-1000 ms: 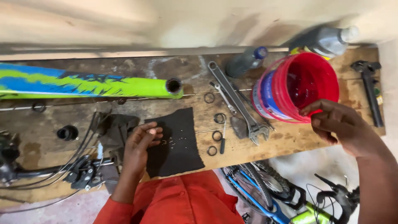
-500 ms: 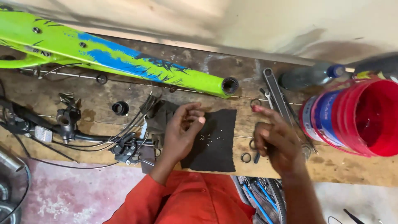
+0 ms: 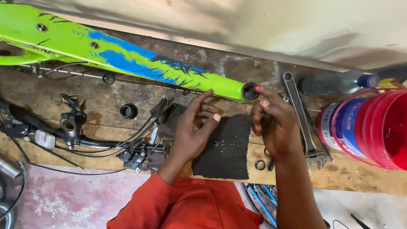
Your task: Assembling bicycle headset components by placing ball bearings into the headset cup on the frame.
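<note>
The tiny steel balls (image 3: 220, 145) lie loose on the black cloth (image 3: 224, 148) on the desk (image 3: 360, 176); a brush from either wrist could likely scatter them. The left hand (image 3: 193, 129) hovers half open over the cloth, holding nothing visible. The right hand (image 3: 273, 123) pinches its fingertips at the open end of the green frame tube (image 3: 250, 91); whether they hold a ball cannot be told.

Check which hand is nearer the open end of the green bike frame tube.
Right. The right hand has a fingertip at the green frame tube's open end; the left hand sits lower left, over the black cloth.
</note>
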